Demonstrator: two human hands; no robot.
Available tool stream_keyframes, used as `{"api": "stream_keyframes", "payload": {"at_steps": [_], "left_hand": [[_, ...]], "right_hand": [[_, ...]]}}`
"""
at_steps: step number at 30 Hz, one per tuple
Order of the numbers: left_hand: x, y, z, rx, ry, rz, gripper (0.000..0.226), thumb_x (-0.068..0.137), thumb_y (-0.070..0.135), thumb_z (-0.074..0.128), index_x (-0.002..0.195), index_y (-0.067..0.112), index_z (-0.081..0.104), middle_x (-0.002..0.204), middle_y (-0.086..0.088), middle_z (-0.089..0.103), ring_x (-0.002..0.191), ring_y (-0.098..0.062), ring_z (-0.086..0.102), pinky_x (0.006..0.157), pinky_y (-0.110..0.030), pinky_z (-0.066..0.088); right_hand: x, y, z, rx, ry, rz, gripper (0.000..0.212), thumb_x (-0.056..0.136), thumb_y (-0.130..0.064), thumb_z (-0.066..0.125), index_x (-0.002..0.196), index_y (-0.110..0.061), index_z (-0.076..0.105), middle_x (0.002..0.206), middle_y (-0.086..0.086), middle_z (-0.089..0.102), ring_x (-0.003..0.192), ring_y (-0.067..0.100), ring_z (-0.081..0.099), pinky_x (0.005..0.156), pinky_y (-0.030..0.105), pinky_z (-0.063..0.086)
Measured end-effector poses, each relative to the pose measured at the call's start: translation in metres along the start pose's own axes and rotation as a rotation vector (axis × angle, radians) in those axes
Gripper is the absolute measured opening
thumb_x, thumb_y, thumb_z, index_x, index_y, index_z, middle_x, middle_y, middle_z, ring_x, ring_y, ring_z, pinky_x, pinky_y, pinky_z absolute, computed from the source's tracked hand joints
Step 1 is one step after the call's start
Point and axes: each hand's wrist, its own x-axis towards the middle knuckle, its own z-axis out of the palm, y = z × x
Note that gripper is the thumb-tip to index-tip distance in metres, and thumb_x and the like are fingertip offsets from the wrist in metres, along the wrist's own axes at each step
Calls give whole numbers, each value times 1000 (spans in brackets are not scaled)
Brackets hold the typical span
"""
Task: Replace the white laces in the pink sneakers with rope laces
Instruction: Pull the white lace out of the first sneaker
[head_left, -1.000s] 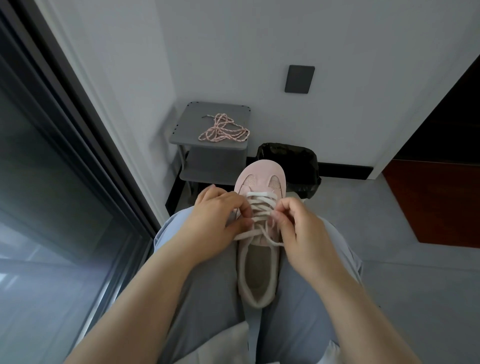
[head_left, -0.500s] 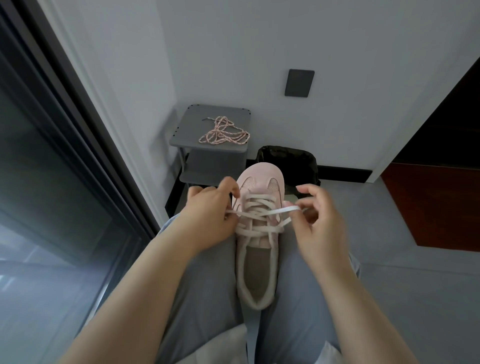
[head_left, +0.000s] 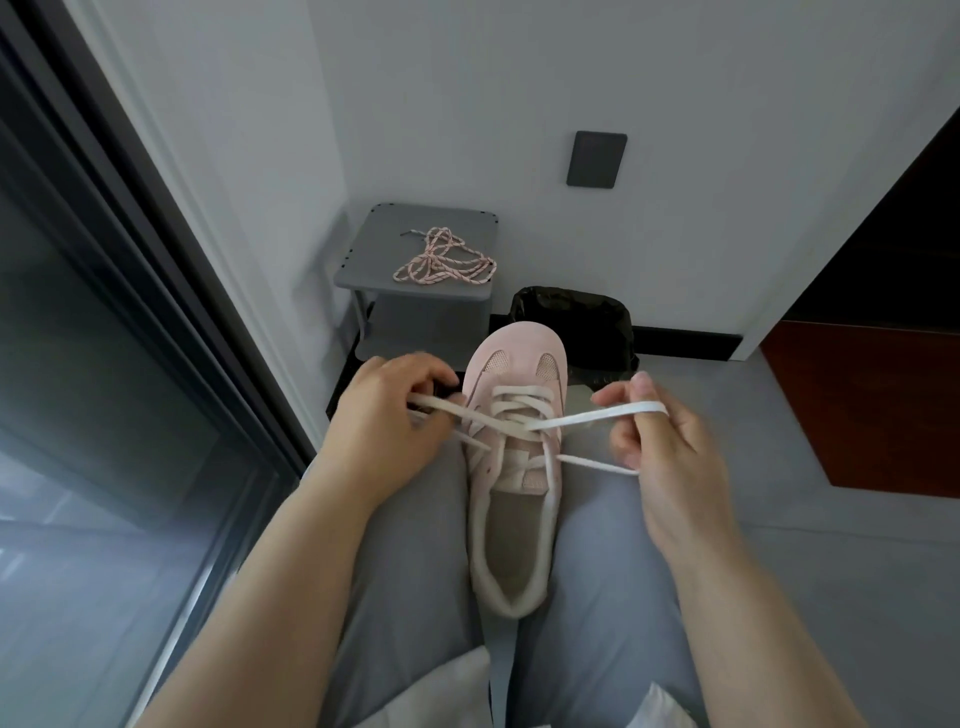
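A pink sneaker (head_left: 511, 467) lies between my thighs, toe pointing away. Its white lace (head_left: 519, 410) still crosses the upper eyelets, with both ends pulled out sideways. My left hand (head_left: 389, 415) grips the left end beside the shoe. My right hand (head_left: 660, 436) pinches the right end, which loops over my fingers, to the right of the shoe. The pink-and-white rope laces (head_left: 441, 260) lie in a loose heap on the grey stool (head_left: 379, 270) beyond the shoe.
A black bin with a bag liner (head_left: 576, 322) stands behind the shoe's toe, right of the stool. A glass door with a dark frame (head_left: 130, 312) runs along the left. A dark wall plate (head_left: 596, 158) is on the white wall. Reddish wooden floor (head_left: 872, 405) lies right.
Both hands moved apart from the middle of the shoe, drawing the white lace ends out to the sides and undoing the knot.
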Motion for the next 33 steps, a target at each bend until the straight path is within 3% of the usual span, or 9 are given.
{"api": "stream_keyframes", "payload": {"at_steps": [3, 8, 11, 14, 18, 23, 28, 32, 33], "left_hand": [[-4, -7, 1, 209, -111, 44, 27, 70, 55, 64, 78, 30, 70, 82, 24, 50, 90, -13, 37, 78, -28, 24], [-7, -6, -3, 278, -139, 58, 26, 68, 55, 69, 83, 33, 71, 94, 27, 44, 99, -8, 25, 75, -21, 11], [-6, -5, -3, 269, -144, 58, 35, 71, 66, 58, 91, 39, 68, 101, 24, 48, 102, -8, 27, 80, -23, 12], [-5, -2, -4, 243, -128, 83, 47, 72, 72, 38, 84, 37, 67, 94, 23, 55, 101, -5, 35, 84, -24, 12], [-2, -4, -2, 223, -99, 82, 45, 84, 53, 41, 66, 20, 64, 67, 9, 58, 78, -11, 49, 87, -29, 21], [-7, 2, 0, 83, -82, 81, 18, 87, 30, 60, 79, 15, 66, 73, 7, 65, 69, -8, 54, 82, -13, 37], [-4, 21, 11, -15, -213, 93, 17, 84, 6, 64, 100, 11, 64, 89, 2, 65, 78, -12, 60, 71, -12, 42], [-1, 27, 21, 33, -243, 2, 10, 83, 16, 67, 92, 13, 63, 72, 13, 54, 65, -10, 50, 63, -14, 37], [-1, 25, 21, 26, -245, -21, 9, 82, 18, 68, 88, 15, 62, 69, 14, 53, 62, -5, 48, 62, -14, 37]], "right_hand": [[3, 6, -9, -179, 19, -101, 21, 87, -36, 51, 74, -24, 63, 53, -1, 47, 52, 7, 39, 50, 14, 33], [0, 8, -19, -605, -233, -237, 13, 78, -34, 72, 67, -32, 66, 60, -13, 56, 53, 6, 46, 49, 17, 32], [-1, 11, -21, -645, -280, -244, 22, 75, -32, 75, 59, -39, 61, 65, -16, 56, 54, 3, 47, 49, 13, 31], [4, 12, -20, -536, -129, -233, 10, 75, -31, 70, 74, -21, 71, 63, -10, 55, 61, -3, 51, 55, 8, 34], [9, 4, -24, -384, -55, -257, 15, 75, -29, 63, 79, -15, 65, 84, -10, 53, 73, -1, 51, 67, 9, 37], [-5, 6, -18, -492, -373, -229, 16, 75, -23, 76, 77, -30, 61, 97, -16, 54, 93, -5, 53, 81, 6, 35], [-6, -6, -31, -447, -691, -51, 61, 65, -48, 75, 120, -38, 51, 121, -19, 56, 119, -2, 48, 100, 24, 37], [5, -9, -12, -374, -222, -133, 9, 87, -36, 60, 87, -28, 63, 86, -8, 68, 89, 9, 63, 79, 23, 46], [9, -5, -6, -458, -136, -145, 14, 90, -31, 57, 80, -23, 63, 76, -8, 67, 80, 13, 64, 75, 28, 48]]}}
